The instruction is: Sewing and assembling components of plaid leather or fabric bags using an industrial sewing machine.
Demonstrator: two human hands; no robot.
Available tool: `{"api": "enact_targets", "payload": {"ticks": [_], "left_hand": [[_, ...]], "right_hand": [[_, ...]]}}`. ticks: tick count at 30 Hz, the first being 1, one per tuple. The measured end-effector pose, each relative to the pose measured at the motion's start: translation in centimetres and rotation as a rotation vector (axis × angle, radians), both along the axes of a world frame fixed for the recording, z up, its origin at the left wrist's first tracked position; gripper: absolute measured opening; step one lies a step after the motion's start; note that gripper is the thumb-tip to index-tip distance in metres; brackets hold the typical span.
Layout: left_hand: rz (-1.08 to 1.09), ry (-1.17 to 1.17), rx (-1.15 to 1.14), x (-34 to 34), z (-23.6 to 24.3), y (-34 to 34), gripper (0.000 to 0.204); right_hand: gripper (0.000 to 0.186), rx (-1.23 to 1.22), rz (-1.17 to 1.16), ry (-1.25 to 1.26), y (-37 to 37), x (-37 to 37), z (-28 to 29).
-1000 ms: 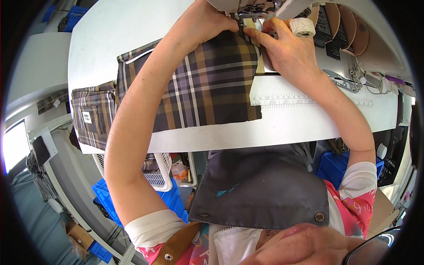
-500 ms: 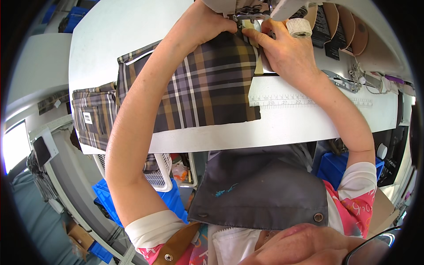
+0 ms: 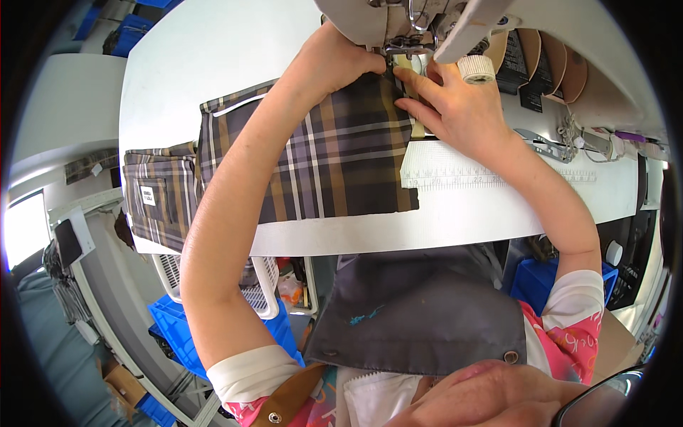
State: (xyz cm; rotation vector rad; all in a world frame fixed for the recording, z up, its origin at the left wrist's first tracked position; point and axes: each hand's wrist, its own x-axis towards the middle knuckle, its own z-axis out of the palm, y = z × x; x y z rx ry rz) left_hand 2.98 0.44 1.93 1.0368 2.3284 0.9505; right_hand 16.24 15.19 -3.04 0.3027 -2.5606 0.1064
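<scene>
A brown, black and white plaid fabric piece (image 3: 334,153) lies on the white sewing table, its far end under the sewing machine's needle area (image 3: 411,47). My left hand (image 3: 336,60) is closed on the cloth just left of the presser foot; its thumb points right, and the other fingers are mostly hidden. To the right of the foot, my right hand (image 3: 462,103) rests at the fabric's right edge. Its index finger and thumb are apart, their tips touching the cloth, while the remaining fingers are partly behind the machine. My left forearm crosses over the fabric.
A clear ruler (image 3: 455,171) lies right of the fabric. More folded plaid cloth (image 3: 160,199) with a white label sits at the table's left end. Metal scissors-like tools (image 3: 544,144) lie at right. Below the table are a white basket (image 3: 267,285) and blue bins (image 3: 181,331).
The view has shifted slightly, so the table and fabric appear lower and more of the machine head shows. My right thumb has come away from the index finger, down along the fabric edge.
</scene>
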Motion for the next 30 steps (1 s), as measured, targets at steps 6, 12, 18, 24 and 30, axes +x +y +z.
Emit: {"api": "enact_targets", "payload": {"ticks": [6,12,18,24,30], "left_hand": [[0.043,-0.039,0.042,-0.2,-0.8,-0.2,0.034],[0.051,-0.024,0.089,-1.0,-2.3,-0.2,0.034],[0.067,-0.021,0.068,-1.3,-2.4,-0.2,0.035],[0.077,-0.039,0.053,-1.3,-2.3,-0.3,0.036],[-0.066,-0.019,0.179,-1.2,-1.6,0.2,0.047]], "right_hand": [[0.031,0.008,0.007,0.003,0.0,-0.1,0.2],[0.029,0.005,0.009,0.019,0.0,-0.4,0.1],[0.028,0.001,0.015,-0.001,0.0,-0.2,0.4],[0.028,0.008,0.024,-0.006,0.0,-0.2,0.5],[0.029,0.033,0.015,0.007,0.1,-0.5,0.4]]}}
